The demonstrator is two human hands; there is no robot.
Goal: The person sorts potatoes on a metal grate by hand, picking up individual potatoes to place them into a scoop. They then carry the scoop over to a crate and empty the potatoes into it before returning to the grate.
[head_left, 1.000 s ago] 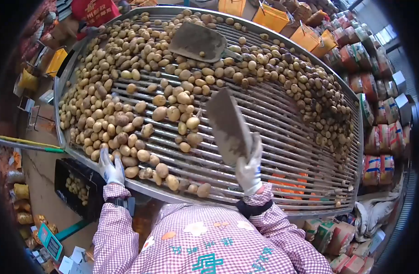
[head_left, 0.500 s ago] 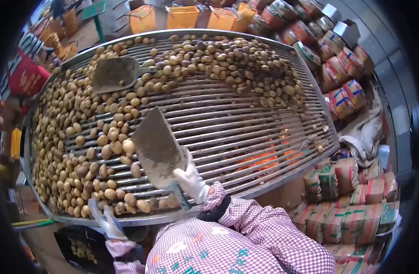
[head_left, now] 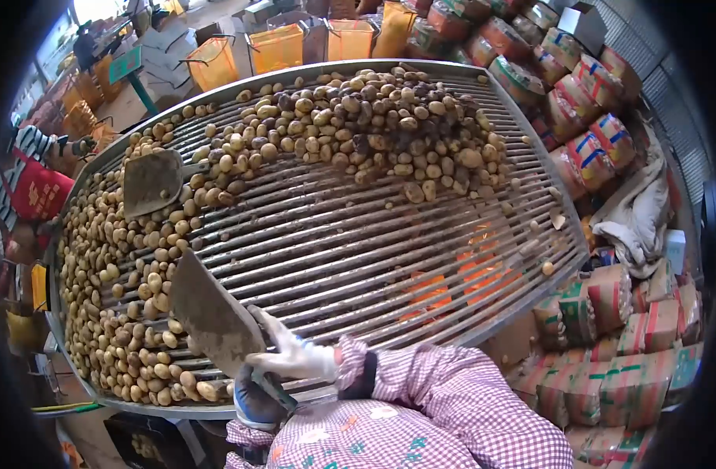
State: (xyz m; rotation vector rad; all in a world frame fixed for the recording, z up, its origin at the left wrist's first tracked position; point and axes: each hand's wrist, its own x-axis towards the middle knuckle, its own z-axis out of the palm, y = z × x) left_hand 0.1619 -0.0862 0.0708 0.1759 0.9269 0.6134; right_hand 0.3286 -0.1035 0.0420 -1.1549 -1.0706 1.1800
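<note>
A grey metal shovel (head_left: pixel 217 316) lies tilted over the slatted rack (head_left: pixel 326 227), its blade against potatoes (head_left: pixel 151 344) on the left side. My right hand (head_left: pixel 295 358), in a white glove, holds the blade's rear edge, with thumb and fingers apart around it. My left hand (head_left: pixel 256 400), in a blue-grey and white glove, is closed round the shovel's short handle at the rack's near edge; part of it is hidden by the shovel. Farther back, a second shovel (head_left: pixel 151 184) rests among potatoes. A darker potato heap (head_left: pixel 389 125) covers the far side of the rack.
Stacked bags (head_left: pixel 600 383) and wrapped packs (head_left: pixel 580 168) line the right side. Orange bags (head_left: pixel 276 51) stand beyond the rack. A person in striped sleeves with a red bag (head_left: pixel 41 191) is at the far left. A black crate (head_left: pixel 151 442) sits below the near edge.
The shovel and my right hand have moved left and nearer to me. My left hand has come from the rack's near edge on the left and closed on the handle. The view has shifted.
</note>
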